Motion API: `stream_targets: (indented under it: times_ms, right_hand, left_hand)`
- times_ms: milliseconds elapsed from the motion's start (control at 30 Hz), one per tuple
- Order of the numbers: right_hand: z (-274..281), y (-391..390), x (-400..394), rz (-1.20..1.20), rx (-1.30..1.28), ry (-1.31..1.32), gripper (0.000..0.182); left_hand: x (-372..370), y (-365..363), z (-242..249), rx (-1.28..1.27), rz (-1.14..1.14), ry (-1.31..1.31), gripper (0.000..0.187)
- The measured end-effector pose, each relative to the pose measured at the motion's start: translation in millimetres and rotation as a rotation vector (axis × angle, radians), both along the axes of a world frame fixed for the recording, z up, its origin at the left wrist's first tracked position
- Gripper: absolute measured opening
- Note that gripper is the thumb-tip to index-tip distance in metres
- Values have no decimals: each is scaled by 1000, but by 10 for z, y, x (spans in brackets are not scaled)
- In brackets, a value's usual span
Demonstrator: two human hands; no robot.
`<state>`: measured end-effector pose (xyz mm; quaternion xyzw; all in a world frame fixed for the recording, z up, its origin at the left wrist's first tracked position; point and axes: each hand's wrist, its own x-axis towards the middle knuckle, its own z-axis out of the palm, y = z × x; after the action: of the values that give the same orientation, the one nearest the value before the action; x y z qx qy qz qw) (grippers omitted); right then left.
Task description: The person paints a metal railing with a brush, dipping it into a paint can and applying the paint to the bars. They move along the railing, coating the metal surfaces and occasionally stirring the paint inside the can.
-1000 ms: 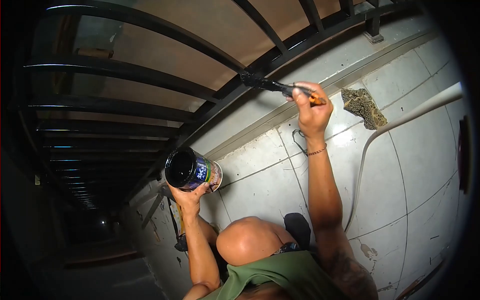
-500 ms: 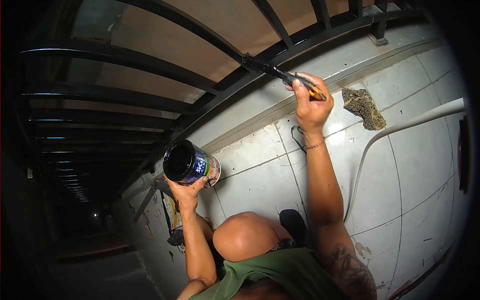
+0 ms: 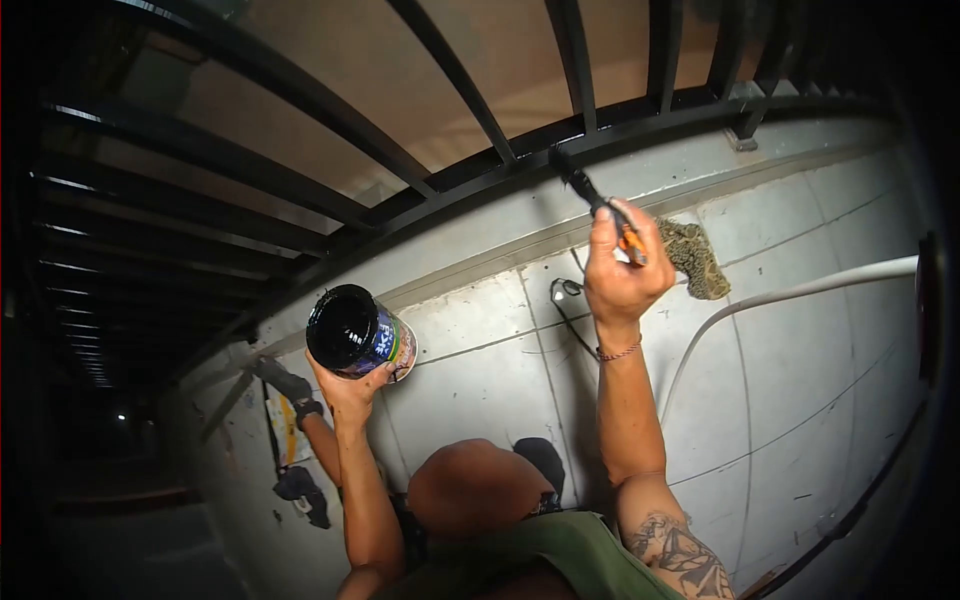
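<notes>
My right hand [image 3: 628, 265] grips a paintbrush [image 3: 580, 185] with an orange mark on its handle. The brush's dark bristles touch the bottom rail [image 3: 480, 186] of a black metal railing. My left hand [image 3: 345, 393] holds a paint can [image 3: 360, 337] with a blue and white label. Inside the can is black paint, and its open mouth tilts up toward me. The fingers of my left hand wrap round the lower side of the can, partly hidden by it.
A patterned cloth [image 3: 695, 258] lies on the white tiled floor [image 3: 470, 400] behind my right hand. A pale hose [image 3: 790, 293] curves across the tiles at right. A thin black cord lies near my right wrist. Dark cloth and a yellow-white piece lie at lower left.
The view has shifted. The brush has moved right along the bottom rail, and my right hand is now in front of the patterned cloth. The can stays in my left hand.
</notes>
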<state>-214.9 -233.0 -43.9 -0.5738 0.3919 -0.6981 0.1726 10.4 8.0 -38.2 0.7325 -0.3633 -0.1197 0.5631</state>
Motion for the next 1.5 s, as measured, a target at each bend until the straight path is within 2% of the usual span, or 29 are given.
stream_targets:
  times_ms: [133, 267, 367, 467, 667, 767, 867, 900, 933, 967, 1000, 1067, 1100, 1167, 1200, 1233, 1267, 1300, 1333, 1367, 1400, 1467, 1500]
  right_hand:
    - [91, -44, 127, 28, -142, 176, 19]
    - [399, -200, 272, 76, -365, 525, 22]
    - [497, -255, 334, 69, -433, 823, 27]
    - [604, -380, 400, 77, -436, 1018, 16]
    - [1148, -536, 417, 16, -457, 1314, 16]
    - [1787, -413, 425, -30, -650, 1292, 20]
    - [2662, -288, 396, -182, -1049, 1242, 28]
    - [2855, -256, 352, -339, -1113, 1263, 27]
    - [3019, -190, 307, -446, -1129, 1292, 22]
    - [3061, -312, 146, -385, -1031, 1146, 23]
    - [3200, -370, 72, -388, -1036, 1145, 23]
    - [3485, -393, -27, -419, -1173, 1217, 26]
    - [3231, -294, 43, -469, -976, 1289, 25]
    - [2998, -415, 106, -387, -1252, 1405, 23]
    - [2725, -516, 73, -429, -1311, 1375, 28]
    - [2562, -415, 36, -414, -1282, 1556, 26]
    - [2381, -369, 26, -279, -1275, 1470, 23]
    - [2181, -323, -75, -87, -1114, 1516, 16]
    - [1992, -262, -85, 24, -1152, 1523, 13]
    - [1874, -171, -81, 136, -968, 1627, 11]
    - [1839, -116, -108, 229, -805, 1592, 21]
    - [1911, 22, -91, 185, -720, 1234, 19]
    - [1942, 103, -111, 172, -641, 1024, 24]
  left_hand:
    - [67, 48, -288, -48, -9, -12, 100]
    - [81, 55, -398, 11, -38, 33, 99]
    - [110, 34, -484, 88, -47, 26, 103]
    - [175, -10, -637, 97, -99, -19, 104]
    - [95, -188, -882, 34, -262, 128, 105]
    - [25, -237, -1027, -8, -345, 201, 103]
    - [-17, -258, -1062, 3, -440, 277, 102]
    - [-41, -271, -1041, -22, -467, 261, 101]
    - [-58, -281, -1015, -47, -490, 243, 101]
    - [-55, -272, -960, 26, -490, 225, 102]
    - [-52, -273, -961, 21, -490, 223, 102]
    - [-55, -279, -950, 17, -475, 219, 106]
    - [-52, -280, -937, 16, -467, 213, 108]
    - [-39, -300, -872, -21, -466, 159, 107]
    - [-46, -310, -836, -51, -461, 119, 106]
    - [-43, -316, -766, -66, -455, 122, 106]
    - [-13, -327, -730, -64, -445, 125, 106]
    - [19, -365, -711, -90, -456, 141, 106]
    - [24, -402, -670, -109, -479, 155, 105]
    - [25, -427, -549, -104, -471, 114, 103]
    - [29, -462, -521, -99, -467, 115, 103]
    - [24, -547, -487, -206, -485, 266, 106]
    - [5, -588, -372, -224, -484, 262, 106]
